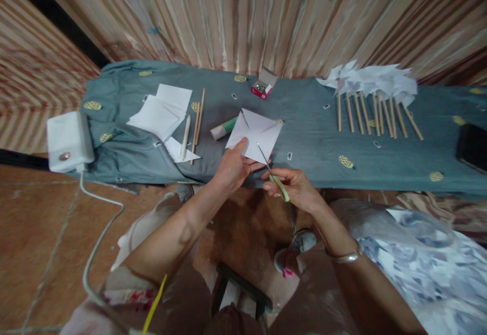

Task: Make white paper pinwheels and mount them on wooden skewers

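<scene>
My left hand (234, 167) pinches the near corner of a white paper square (254, 133) that has diagonal cuts in it, thumb on top. My right hand (292, 188) is closed round the green handles of a pair of scissors (271, 169); the blades point up into the paper from its near edge. The paper is held just above the grey-blue cloth (312, 137) that covers a low table.
A glue stick (223, 128) lies left of the paper. Loose white sheets (162, 114), thin wooden sticks (198, 122) and a white pencil-like stick lie further left. A small box of pins (263, 84) is at the back. Finished paper pinwheels on sticks (375, 96) lie right. A white charger (69, 141) sits far left, a dark phone (473, 147) far right.
</scene>
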Demonstrator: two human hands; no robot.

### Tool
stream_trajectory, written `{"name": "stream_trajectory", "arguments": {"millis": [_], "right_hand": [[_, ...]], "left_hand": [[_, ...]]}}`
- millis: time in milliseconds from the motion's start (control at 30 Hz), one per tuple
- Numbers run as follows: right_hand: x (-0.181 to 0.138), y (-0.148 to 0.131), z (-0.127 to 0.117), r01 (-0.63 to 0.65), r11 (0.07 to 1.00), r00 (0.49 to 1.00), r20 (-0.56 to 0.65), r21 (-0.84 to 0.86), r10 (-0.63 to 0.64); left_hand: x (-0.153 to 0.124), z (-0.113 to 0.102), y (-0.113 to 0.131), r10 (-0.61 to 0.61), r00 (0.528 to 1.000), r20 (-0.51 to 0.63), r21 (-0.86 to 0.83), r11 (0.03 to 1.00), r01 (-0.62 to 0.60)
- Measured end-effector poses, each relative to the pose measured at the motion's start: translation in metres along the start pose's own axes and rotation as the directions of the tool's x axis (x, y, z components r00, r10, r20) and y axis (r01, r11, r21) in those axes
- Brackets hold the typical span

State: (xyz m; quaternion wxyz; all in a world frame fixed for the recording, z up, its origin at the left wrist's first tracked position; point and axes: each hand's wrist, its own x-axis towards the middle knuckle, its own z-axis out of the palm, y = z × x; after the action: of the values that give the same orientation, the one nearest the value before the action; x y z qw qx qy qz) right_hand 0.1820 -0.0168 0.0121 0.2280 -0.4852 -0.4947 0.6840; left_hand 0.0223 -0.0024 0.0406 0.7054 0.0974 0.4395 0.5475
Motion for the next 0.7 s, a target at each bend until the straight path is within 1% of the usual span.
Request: {"name": "stream_trajectory", "arguments": {"millis": [267,700], "right_hand": [[-0.0001,-0.0007,0.0002,-0.001,1.0,1.0,-0.005,0.009,0.001],[0.0009,-0.0026,0.0035,-0.003,1.0,0.999,-0.036,0.027,0.004]], "left_hand": [[-0.0003,0.0001,-0.0008,-0.016,1.0,0.003,-0.006,1.0,0.016],[0.0004,-0.0021,-0.0013,-0.007,1.0,0.014,-0.007,1.0,0.007]]}}
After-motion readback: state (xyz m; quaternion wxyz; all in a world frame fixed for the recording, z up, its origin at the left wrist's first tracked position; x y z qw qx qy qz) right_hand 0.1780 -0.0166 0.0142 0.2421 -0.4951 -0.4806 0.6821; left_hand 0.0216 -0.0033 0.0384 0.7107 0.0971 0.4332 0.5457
